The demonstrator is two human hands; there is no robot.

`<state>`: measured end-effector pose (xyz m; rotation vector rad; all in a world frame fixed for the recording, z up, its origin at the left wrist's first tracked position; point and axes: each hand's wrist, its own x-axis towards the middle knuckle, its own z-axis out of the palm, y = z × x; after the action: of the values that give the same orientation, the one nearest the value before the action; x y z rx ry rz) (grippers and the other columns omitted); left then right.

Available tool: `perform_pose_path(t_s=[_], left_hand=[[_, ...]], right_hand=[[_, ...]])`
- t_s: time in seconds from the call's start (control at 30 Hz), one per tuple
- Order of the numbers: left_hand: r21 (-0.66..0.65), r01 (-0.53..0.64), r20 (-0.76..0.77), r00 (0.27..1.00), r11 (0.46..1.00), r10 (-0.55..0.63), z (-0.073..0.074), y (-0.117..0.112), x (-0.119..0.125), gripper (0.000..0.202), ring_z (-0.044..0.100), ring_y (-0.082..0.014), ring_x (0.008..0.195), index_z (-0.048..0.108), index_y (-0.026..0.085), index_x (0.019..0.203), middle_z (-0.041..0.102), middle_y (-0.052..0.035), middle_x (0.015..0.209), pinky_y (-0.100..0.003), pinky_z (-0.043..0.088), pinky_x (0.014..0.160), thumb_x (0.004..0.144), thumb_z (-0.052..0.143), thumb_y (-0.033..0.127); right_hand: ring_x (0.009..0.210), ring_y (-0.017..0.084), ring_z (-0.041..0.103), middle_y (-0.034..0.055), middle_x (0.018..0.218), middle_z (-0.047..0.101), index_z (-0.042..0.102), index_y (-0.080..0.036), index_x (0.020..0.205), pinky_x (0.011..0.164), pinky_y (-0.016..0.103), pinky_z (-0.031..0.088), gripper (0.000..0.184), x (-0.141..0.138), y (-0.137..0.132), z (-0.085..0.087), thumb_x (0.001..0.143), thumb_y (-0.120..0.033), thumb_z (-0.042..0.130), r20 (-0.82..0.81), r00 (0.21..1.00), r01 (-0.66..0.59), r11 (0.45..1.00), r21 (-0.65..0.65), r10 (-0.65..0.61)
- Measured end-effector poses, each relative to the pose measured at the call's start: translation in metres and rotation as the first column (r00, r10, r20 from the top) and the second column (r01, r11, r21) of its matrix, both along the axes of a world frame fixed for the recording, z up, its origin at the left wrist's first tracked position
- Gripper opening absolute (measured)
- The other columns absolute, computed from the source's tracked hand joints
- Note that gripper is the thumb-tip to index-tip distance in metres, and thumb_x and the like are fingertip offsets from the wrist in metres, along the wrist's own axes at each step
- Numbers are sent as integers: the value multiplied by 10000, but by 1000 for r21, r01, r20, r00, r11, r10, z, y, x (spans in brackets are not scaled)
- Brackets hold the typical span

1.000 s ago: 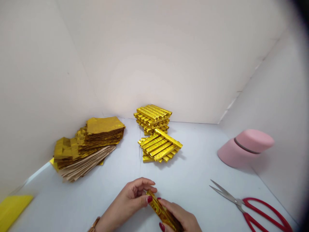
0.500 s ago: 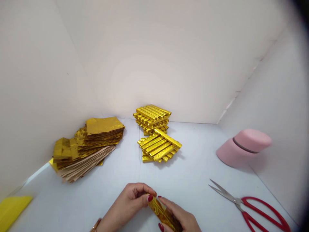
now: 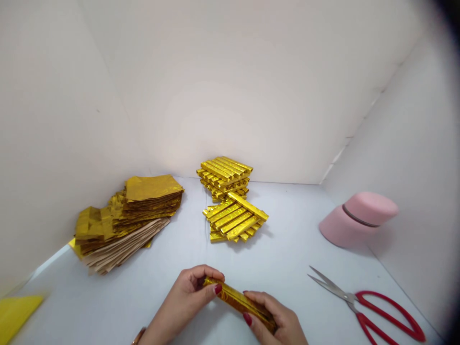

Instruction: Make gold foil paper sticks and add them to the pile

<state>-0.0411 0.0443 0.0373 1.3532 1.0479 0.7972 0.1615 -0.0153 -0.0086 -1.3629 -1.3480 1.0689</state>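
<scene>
Both my hands hold one folded gold foil bar (image 3: 233,300) low in the middle of the view, just above the white table. My left hand (image 3: 187,299) pinches its left end between thumb and fingers. My right hand (image 3: 278,321) grips its right end, fingers curled over it. The bar lies nearly level, sloping down to the right. Behind it lie two piles of similar gold bars, a near pile (image 3: 234,221) and a far pile (image 3: 223,175).
A stack of flat gold foil sheets (image 3: 125,215) sits at the left over brown paper. Red-handled scissors (image 3: 362,304) lie open at the right, a pink container (image 3: 355,218) behind them. A yellow sheet (image 3: 16,309) shows at the lower left corner. White walls enclose the table.
The gold bar has turned from steeply slanted to nearly level, and my hands have spread apart along it, the right hand sliding to its right end.
</scene>
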Motion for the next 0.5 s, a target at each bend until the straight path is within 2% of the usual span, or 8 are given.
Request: perform_pose_path(t_s=[0.07, 0.13, 0.2, 0.23, 0.27, 0.37, 0.43, 0.5], left_hand=[[222, 30, -170, 985, 975, 8, 3, -2, 1, 227, 618, -218, 900, 672, 186, 927, 673, -92, 993, -308, 481, 758, 787, 645, 363], [473, 172, -362, 932, 864, 12, 5, -6, 5, 225, 582, -239, 1002, 658, 229, 992, 646, -84, 1091, -371, 423, 868, 796, 653, 339], [577, 347, -506, 862, 739, -10, 6, -10, 10, 202, 618, -218, 910, 636, 251, 1015, 685, -48, 985, -416, 368, 904, 821, 639, 306], [584, 400, -548, 836, 707, -21, 5, -11, 11, 177, 635, -202, 833, 626, 249, 1009, 698, -28, 904, -422, 361, 894, 837, 624, 287], [578, 419, -568, 823, 700, -23, 5, -12, 13, 150, 642, -189, 772, 618, 242, 998, 701, -12, 848, -420, 362, 875, 851, 608, 267], [546, 374, -571, 821, 749, 6, 3, -13, 14, 115, 646, -183, 730, 599, 221, 972, 702, -6, 840, -410, 365, 841, 857, 594, 233], [523, 360, -571, 821, 772, 4, 3, -13, 13, 115, 646, -183, 734, 590, 220, 964, 702, -2, 853, -409, 362, 851, 849, 592, 208], [519, 384, -569, 822, 763, -27, 3, -13, 14, 151, 646, -185, 745, 576, 213, 996, 700, -10, 867, -383, 388, 831, 847, 576, 186]], right_hand=[[732, 192, 649, 41, 827, 707, 692, -260, 899, 668, 221, 506, 213, 0, 1, 1, 751, -390, 608, 14, 1000, -28, 999, 30, 28], [686, 179, 636, 32, 782, 692, 691, -266, 906, 642, 219, 498, 210, -2, 1, 0, 750, -381, 611, 31, 998, -58, 996, 62, 56], [670, 175, 622, 28, 756, 674, 690, -270, 906, 636, 223, 489, 209, -3, 0, -2, 745, -385, 620, 41, 998, -54, 994, 93, 50], [669, 174, 617, 29, 758, 667, 687, -270, 919, 634, 225, 486, 224, -3, -1, -2, 740, -392, 629, 29, 999, -31, 995, 94, 28], [665, 172, 613, 29, 762, 660, 678, -268, 942, 622, 225, 484, 252, -3, -1, -2, 736, -407, 637, -2, 1000, 3, 997, 77, -3], [633, 163, 602, 32, 768, 652, 620, -245, 1030, 542, 215, 472, 386, -3, 0, -1, 729, -487, 640, -169, 980, 96, 994, -58, -104], [583, 144, 582, 26, 732, 649, 609, -227, 1003, 494, 201, 451, 405, -3, 1, 0, 721, -516, 643, -250, 959, 100, 984, -144, -134], [580, 143, 581, 23, 696, 648, 622, -213, 944, 504, 202, 453, 401, -4, 1, 2, 698, -528, 663, -283, 951, 81, 982, -169, -127]])
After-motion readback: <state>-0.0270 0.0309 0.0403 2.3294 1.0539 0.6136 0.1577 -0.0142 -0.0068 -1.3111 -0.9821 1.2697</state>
